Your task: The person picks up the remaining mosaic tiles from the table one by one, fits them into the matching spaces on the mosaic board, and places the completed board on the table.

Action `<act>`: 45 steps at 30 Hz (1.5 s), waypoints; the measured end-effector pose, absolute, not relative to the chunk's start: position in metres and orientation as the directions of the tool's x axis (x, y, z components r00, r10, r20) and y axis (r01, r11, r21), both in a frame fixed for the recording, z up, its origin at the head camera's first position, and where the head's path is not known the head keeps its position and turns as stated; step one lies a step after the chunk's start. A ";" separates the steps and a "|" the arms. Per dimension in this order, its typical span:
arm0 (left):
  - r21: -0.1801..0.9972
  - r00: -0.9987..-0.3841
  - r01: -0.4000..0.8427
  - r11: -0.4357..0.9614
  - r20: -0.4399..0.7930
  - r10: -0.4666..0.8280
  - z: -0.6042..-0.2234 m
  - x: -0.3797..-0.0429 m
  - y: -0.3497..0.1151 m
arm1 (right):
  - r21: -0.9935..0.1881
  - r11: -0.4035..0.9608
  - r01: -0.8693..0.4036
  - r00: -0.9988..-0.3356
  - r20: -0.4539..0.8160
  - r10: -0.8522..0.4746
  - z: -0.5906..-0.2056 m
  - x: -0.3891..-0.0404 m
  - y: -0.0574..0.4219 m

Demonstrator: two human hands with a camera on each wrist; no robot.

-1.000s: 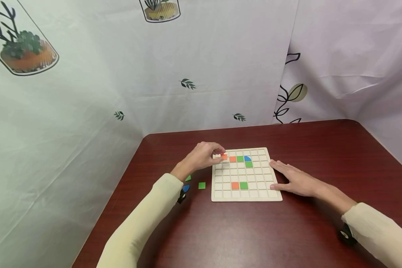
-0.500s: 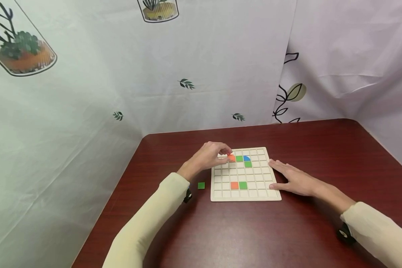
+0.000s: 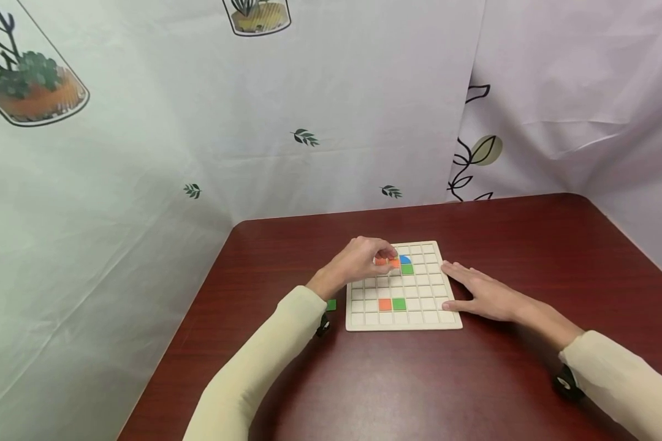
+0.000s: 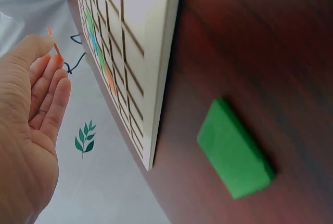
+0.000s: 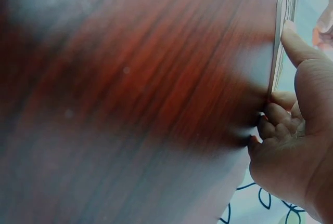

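My left hand [image 3: 358, 260] pinches a thin orange tile [image 4: 55, 44] between thumb and fingertips, raised over the upper part of a cream grid board [image 3: 430, 318]. Just beyond the held tile, a blue quarter-circle tile [image 3: 405, 260] lies in a cell, with a green tile [image 3: 407, 269] below it. Another orange tile [image 3: 381, 261] on the board is partly covered by the left fingers. Lower down, an orange square [image 3: 385, 305] and a green square [image 3: 399, 304] sit side by side. My right hand [image 3: 485, 297] rests along the board's right edge, thumb and fingers spread and touching it.
Left of the board, a loose green tile [image 4: 234, 151] lies on the dark red wooden table [image 3: 507, 380], partly behind the left sleeve in the head view. A white printed cloth [image 3: 342, 92] hangs behind the table.
My left hand has moved right across the board with the orange tile, from the upper left to near the blue tile. The right hand stays in place at the edge.
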State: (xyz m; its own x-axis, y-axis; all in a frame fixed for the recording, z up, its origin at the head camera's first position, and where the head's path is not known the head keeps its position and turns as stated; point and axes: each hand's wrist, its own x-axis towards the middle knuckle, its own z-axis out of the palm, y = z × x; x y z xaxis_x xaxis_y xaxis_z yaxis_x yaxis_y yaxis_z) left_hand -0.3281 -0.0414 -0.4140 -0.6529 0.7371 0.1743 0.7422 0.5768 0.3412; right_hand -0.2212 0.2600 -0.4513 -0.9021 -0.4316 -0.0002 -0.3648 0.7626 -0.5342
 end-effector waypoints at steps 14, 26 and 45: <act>0.350 -0.647 0.741 0.573 0.146 0.748 -0.425 -0.323 -0.027 | -0.537 0.763 -0.360 -0.903 -0.008 -0.431 -0.453 -0.222 0.261; 0.286 -0.606 0.782 0.554 0.138 0.784 -0.435 -0.319 -0.017 | -0.534 0.764 -0.363 -0.903 -0.001 -0.430 -0.454 -0.222 0.260; 0.169 -0.594 0.801 0.574 0.111 0.797 -0.434 -0.310 -0.010 | -0.545 0.745 -0.383 -0.895 0.019 -0.446 -0.453 -0.221 0.261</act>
